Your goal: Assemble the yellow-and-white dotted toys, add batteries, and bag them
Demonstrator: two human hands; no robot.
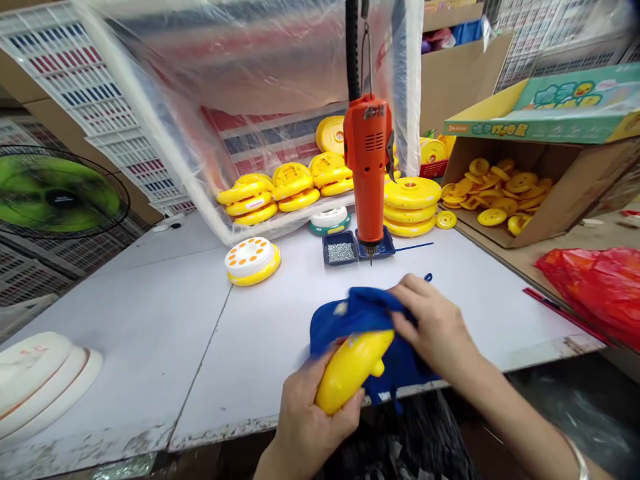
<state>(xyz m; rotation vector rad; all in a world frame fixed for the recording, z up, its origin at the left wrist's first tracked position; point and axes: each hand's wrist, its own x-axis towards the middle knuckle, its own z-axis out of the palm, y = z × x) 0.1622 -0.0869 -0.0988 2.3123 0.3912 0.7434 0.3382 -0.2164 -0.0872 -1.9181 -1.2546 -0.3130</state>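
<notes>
My left hand [307, 417] is closed around a round yellow plastic toy part [350, 372] held on edge at the table's near edge. My right hand [434, 328] grips a blue cloth [365, 313] and presses it over the top of that yellow part. The cloth drapes down onto the white table [250, 333] beneath both hands. An orange electric screwdriver [369, 167] hangs on a cord just beyond my hands, tip pointing down over a small blue tray of screws [341, 253].
Stacks of yellow discs [410, 207] and a white-topped disc [251, 261] sit further back. A cardboard box of yellow parts [500, 193] stands at the right, a red plastic bag [595, 287] beside it. White discs [40, 380] lie at the left, near a green fan [55, 193].
</notes>
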